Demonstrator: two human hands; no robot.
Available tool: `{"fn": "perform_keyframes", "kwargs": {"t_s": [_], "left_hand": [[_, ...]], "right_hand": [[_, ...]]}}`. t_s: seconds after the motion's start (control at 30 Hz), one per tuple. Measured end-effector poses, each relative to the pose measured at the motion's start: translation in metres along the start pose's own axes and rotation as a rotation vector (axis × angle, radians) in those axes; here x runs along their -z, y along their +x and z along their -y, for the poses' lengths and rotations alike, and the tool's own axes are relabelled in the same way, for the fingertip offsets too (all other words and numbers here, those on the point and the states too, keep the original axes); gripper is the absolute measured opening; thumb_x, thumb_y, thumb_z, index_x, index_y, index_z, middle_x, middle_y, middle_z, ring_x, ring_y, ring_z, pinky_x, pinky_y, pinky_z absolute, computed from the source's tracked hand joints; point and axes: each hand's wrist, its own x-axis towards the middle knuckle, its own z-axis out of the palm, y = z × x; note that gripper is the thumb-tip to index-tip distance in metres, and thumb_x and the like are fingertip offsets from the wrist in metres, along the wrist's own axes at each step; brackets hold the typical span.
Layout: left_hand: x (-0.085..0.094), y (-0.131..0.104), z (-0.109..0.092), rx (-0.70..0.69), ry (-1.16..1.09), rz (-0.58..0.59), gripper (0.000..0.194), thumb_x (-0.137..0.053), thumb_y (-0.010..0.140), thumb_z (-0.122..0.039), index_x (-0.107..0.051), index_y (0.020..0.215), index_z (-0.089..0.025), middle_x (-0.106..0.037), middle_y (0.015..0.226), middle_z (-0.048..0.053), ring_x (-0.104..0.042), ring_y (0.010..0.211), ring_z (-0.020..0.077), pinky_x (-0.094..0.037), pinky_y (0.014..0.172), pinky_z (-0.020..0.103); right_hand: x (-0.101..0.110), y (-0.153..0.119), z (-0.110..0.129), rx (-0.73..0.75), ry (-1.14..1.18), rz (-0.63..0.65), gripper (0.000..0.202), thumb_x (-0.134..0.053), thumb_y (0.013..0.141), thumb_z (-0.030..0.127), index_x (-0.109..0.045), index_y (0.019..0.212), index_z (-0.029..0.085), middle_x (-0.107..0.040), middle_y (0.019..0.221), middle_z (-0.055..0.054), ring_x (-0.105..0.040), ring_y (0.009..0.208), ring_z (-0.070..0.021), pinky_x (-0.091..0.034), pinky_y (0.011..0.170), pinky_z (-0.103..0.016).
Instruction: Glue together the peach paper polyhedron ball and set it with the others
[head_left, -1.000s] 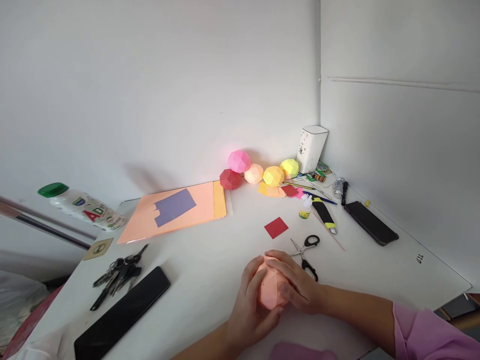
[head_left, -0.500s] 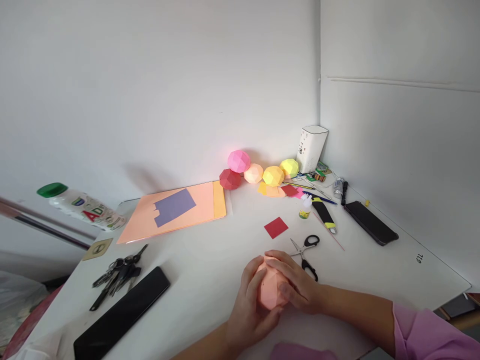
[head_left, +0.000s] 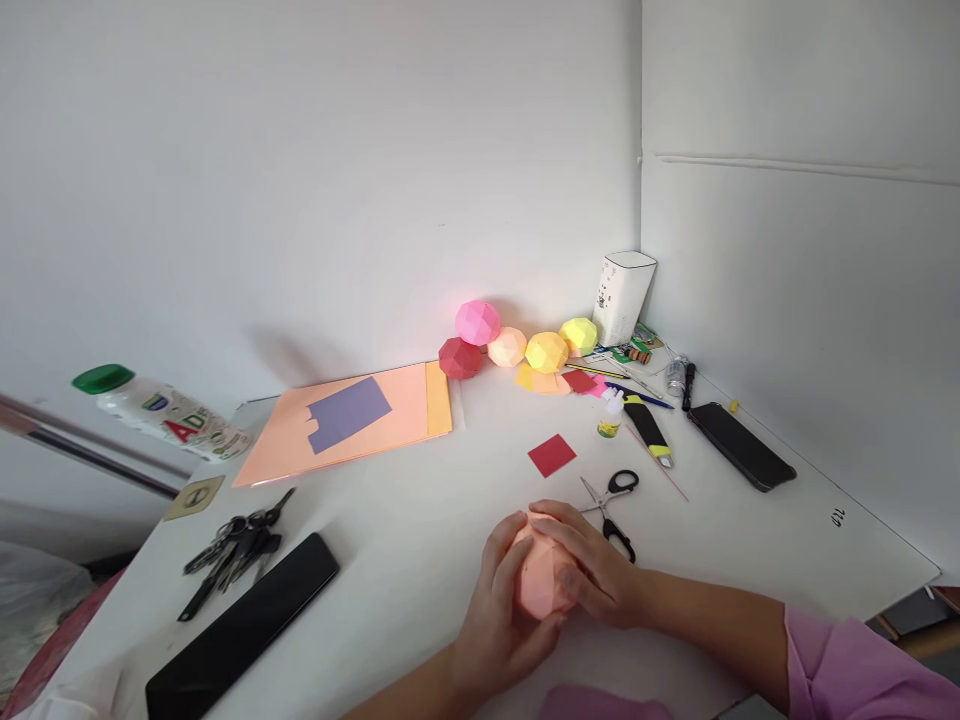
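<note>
A faceted peach paper ball (head_left: 541, 578) is between my two hands near the front of the white table. My left hand (head_left: 501, 612) wraps its left side and underside, thumb low in front. My right hand (head_left: 600, 570) closes over its top and right side. Fingers cover much of the ball. Just beyond my right hand lie black-handled scissors (head_left: 607, 505) with blades apart. A small red paper square (head_left: 552, 455) rests flat behind the hands.
Several coloured paper balls (head_left: 546, 352) stand by the back wall. Right of them are a white box (head_left: 624, 298), glue bottle (head_left: 610, 416), cutter (head_left: 648, 430) and phone (head_left: 741, 445). Leftward lie peach sheets (head_left: 277, 440), keys (head_left: 238, 545), a black slab (head_left: 244, 625) and a white bottle (head_left: 169, 412).
</note>
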Motion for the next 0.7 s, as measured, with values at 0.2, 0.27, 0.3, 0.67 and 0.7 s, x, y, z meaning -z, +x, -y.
{"fn": "perform_keyframes", "kwargs": {"t_s": [0.2,0.27,0.3,0.67,0.7], "left_hand": [[-0.0006,0.0002,0.0002,-0.001,-0.001,0.001,0.069,-0.055,0.086,-0.023,-0.021,0.146,-0.016,-0.026,0.145,0.021,-0.030,0.137,0.0329,-0.039,0.105,0.054],[-0.0005,0.0004,-0.0003,0.000,0.004,-0.003,0.069,-0.055,0.087,-0.023,-0.020,0.146,-0.017,-0.026,0.145,0.021,-0.030,0.137,0.0326,-0.039,0.106,0.054],[-0.0003,0.0004,-0.0005,0.001,0.006,-0.005,0.068,-0.055,0.087,-0.023,-0.020,0.146,-0.017,-0.026,0.145,0.021,-0.030,0.137,0.0324,-0.039,0.106,0.053],[-0.0009,-0.0011,0.0010,0.002,0.001,-0.006,0.067,-0.054,0.088,-0.025,-0.021,0.146,-0.018,-0.027,0.145,0.021,-0.031,0.137,0.0331,-0.039,0.105,0.055],[-0.0009,-0.0012,0.0010,0.004,0.003,-0.006,0.067,-0.055,0.088,-0.025,-0.021,0.146,-0.018,-0.028,0.145,0.021,-0.031,0.137,0.0332,-0.039,0.105,0.055]], "right_hand": [[0.0000,-0.0004,-0.0003,-0.005,0.002,0.001,0.043,-0.032,0.100,0.036,-0.034,0.140,0.019,-0.041,0.139,-0.016,-0.040,0.131,-0.0231,-0.039,0.109,-0.041],[0.0001,-0.0003,-0.0001,-0.009,0.003,0.000,0.043,-0.031,0.100,0.036,-0.034,0.140,0.019,-0.041,0.139,-0.016,-0.039,0.131,-0.0228,-0.039,0.109,-0.041],[0.0002,-0.0002,0.0001,-0.006,0.004,-0.001,0.043,-0.031,0.100,0.036,-0.033,0.140,0.019,-0.040,0.139,-0.016,-0.039,0.131,-0.0227,-0.039,0.109,-0.041],[0.0005,-0.0003,0.0007,-0.015,-0.016,0.010,0.044,-0.031,0.100,0.036,-0.033,0.140,0.018,-0.040,0.140,-0.016,-0.039,0.132,-0.0237,-0.039,0.108,-0.042],[0.0004,-0.0004,0.0007,-0.015,-0.011,0.008,0.044,-0.031,0.100,0.036,-0.033,0.140,0.019,-0.040,0.139,-0.016,-0.039,0.132,-0.0237,-0.039,0.108,-0.042]]}}
